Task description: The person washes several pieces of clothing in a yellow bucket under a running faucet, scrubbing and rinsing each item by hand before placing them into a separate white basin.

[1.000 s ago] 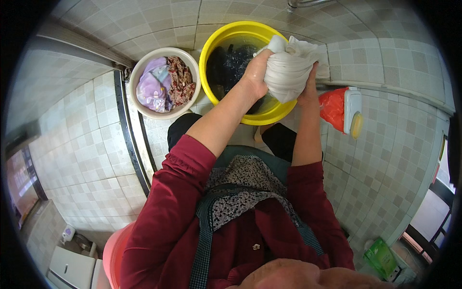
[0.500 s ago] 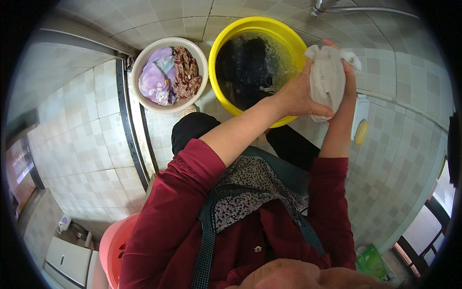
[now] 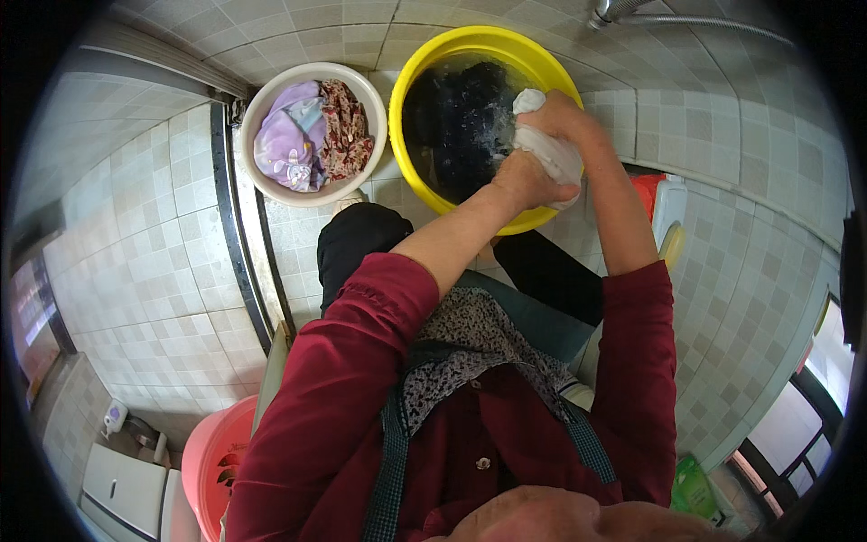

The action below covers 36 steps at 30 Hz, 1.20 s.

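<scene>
A wrung-looking white cloth is bunched between my two hands, over the right side of a yellow tub. My left hand is closed around its near part, with the thumb pointing right. Farther back, my right hand grips the cloth's upper part, and a knob of fabric pokes out past its fingers. Inside the tub, dark clothing lies in water with ripples and some bubbles beside the cloth. Part of the cloth is covered by my fingers.
Left of the tub stands a whitish basin holding a purple garment and a red floral garment. A pink plastic tub is at lower left, a green bottle at lower right. A metal hose runs along the far wall.
Both hands have moved left and come lower with the white cloth, from beyond the tub's right rim to over its water. The cloth is now more tightly bunched.
</scene>
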Tool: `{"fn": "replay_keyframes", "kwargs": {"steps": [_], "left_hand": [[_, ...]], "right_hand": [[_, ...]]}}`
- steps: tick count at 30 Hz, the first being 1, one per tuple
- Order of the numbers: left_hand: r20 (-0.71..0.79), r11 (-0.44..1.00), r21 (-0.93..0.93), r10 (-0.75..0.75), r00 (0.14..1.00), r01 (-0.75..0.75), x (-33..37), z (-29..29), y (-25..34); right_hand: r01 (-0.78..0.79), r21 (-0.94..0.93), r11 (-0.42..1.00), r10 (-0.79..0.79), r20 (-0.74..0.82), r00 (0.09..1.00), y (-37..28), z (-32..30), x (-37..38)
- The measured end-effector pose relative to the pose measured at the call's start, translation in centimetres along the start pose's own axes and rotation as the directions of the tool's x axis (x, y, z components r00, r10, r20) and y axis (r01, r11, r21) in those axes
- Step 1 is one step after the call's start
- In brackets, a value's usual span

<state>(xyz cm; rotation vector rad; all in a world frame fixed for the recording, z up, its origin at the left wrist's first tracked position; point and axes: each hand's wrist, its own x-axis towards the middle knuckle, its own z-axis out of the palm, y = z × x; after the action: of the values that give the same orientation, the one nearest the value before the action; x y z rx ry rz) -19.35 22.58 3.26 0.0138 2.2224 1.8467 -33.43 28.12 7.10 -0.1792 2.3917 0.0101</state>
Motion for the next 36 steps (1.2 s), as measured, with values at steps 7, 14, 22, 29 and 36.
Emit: {"fn": "replay_keyframes", "kwargs": {"steps": [7, 14, 22, 29, 36], "left_hand": [[0.108, 0.979, 0.203, -0.051, 0.993, 0.028, -0.2, -1.6, 2.2], [-0.305, 0.899, 0.392, 0.330, 0.894, -0.198, -2.4, -14.6, 4.6], [-0.317, 0.986, -0.105, -0.159, 0.935, 0.132, -10.8, -28.8, -0.3], [-0.385, 0.497, 0.642, -0.449, 0.806, 0.584, -11.9, -26.7, -19.3], [-0.238, 0.618, 0.654, -0.380, 0.894, 0.437, -10.5, -25.2, -22.7]], "right_hand": [[0.128, 0.328, 0.936, -0.079, -0.161, 0.984, 3.4, -0.2, -1.5], [0.535, 0.795, 0.286, -0.113, -0.527, 0.842, -2.1, -3.3, -6.9], [0.537, 0.597, 0.595, -0.504, -0.244, 0.829, -11.1, 0.6, -8.5], [0.357, 0.301, 0.884, -0.257, -0.324, 0.910, -1.1, 4.2, -2.8], [0.386, -0.219, 0.896, -0.421, -0.145, 0.895, -0.5, 13.3, -1.4]]}}
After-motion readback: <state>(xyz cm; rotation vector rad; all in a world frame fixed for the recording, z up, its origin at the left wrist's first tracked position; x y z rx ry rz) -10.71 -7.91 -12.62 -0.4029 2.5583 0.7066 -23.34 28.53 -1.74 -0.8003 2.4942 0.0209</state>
